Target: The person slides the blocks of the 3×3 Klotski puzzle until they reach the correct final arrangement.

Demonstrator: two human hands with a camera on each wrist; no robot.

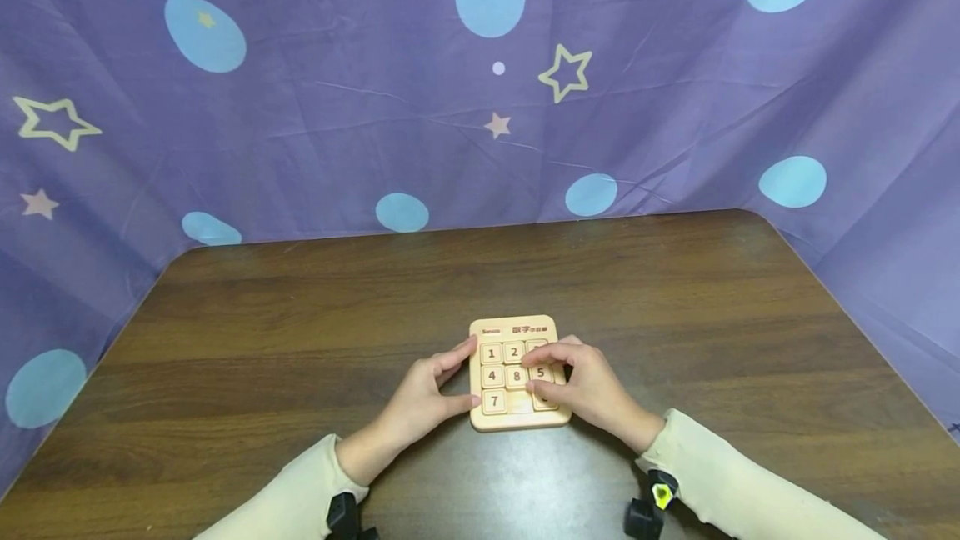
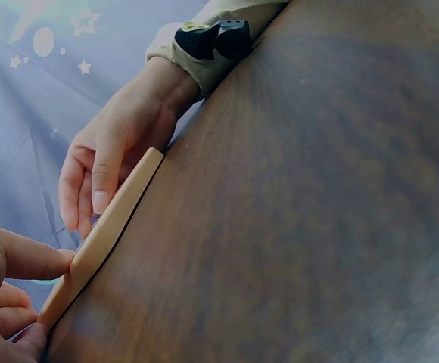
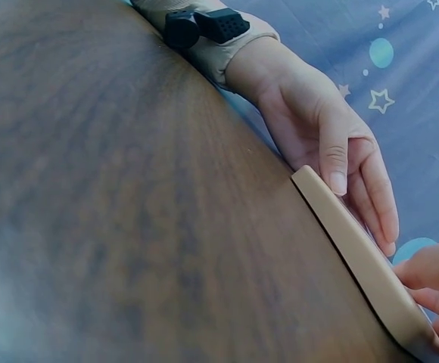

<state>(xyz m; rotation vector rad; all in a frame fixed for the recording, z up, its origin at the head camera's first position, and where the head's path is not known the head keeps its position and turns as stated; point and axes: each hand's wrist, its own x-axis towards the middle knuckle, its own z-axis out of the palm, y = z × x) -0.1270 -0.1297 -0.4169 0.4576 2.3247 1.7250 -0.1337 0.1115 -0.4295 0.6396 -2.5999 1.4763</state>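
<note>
A pale wooden number sliding puzzle (image 1: 516,422) lies flat on the table. Tiles 1, 2, 4, 8, 5 and 7 can be read; the bottom middle slot holds no tile. My left hand (image 1: 423,394) rests at the board's left edge, index finger near the top and thumb lower down. In the left wrist view, those fingers (image 2: 42,261) touch the board's side. My right hand (image 1: 592,386) reaches over the right edge, fingertips and thumb at the 5 tile (image 1: 541,373) beside the 8 tile (image 1: 516,377). It partly covers the right column.
The brown wooden table (image 1: 300,315) extends around the board on all sides. A purple curtain (image 1: 315,107) with stars and blue dots hangs behind it. Black wrist cameras (image 1: 643,517) are strapped over both cream sleeves (image 1: 735,473).
</note>
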